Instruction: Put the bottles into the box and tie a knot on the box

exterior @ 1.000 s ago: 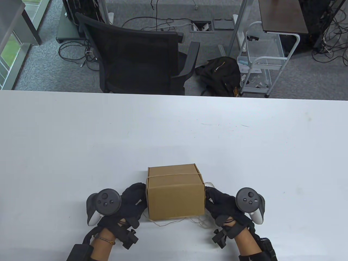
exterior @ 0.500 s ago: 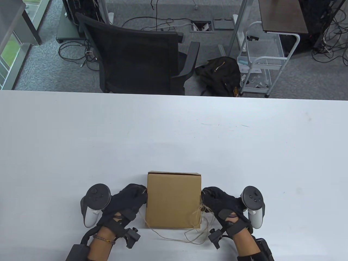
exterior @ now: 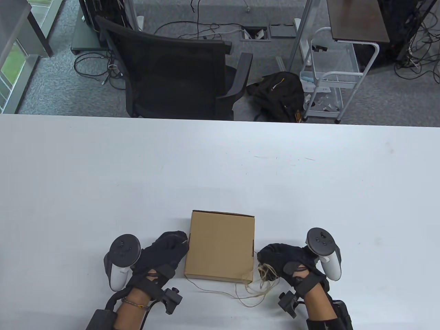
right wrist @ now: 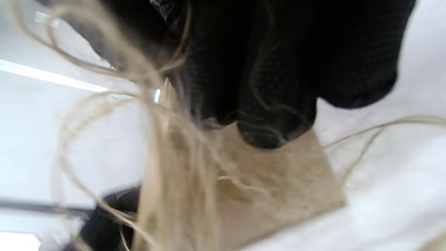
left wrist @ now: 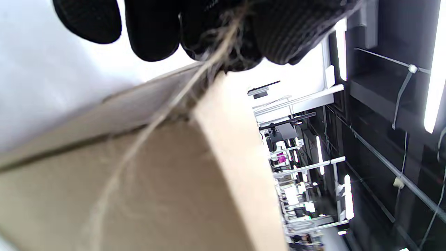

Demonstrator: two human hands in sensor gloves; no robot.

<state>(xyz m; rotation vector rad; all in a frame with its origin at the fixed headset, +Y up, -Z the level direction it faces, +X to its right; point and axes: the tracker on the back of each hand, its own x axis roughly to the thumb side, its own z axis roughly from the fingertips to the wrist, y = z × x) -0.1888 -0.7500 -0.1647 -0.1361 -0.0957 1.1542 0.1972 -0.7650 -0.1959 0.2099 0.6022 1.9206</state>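
Observation:
A closed brown cardboard box [exterior: 220, 245] lies on the white table [exterior: 220, 165] near its front edge, with no bottle in view. My left hand [exterior: 172, 245] is against the box's left side. In the left wrist view its fingers [left wrist: 153, 31] pinch a strand of twine [left wrist: 139, 139] that runs over the box [left wrist: 156, 195] edge. My right hand [exterior: 271, 257] is just off the box's right side, gripping a bunch of loose twine [exterior: 254, 292] that trails along the box's front. In the right wrist view the twine [right wrist: 163, 167] hangs from the fingers [right wrist: 271, 87] in front of the box [right wrist: 278, 188].
Beyond the table's far edge stand a black office chair [exterior: 178, 68], a black bag [exterior: 278, 96] on the floor and a white wire cart [exterior: 330, 79]. Cables lie across the carpet.
The box has been turned over, so the face with twine across it no longer shows on top. My right hand has drawn away to the right with the twine bunch.

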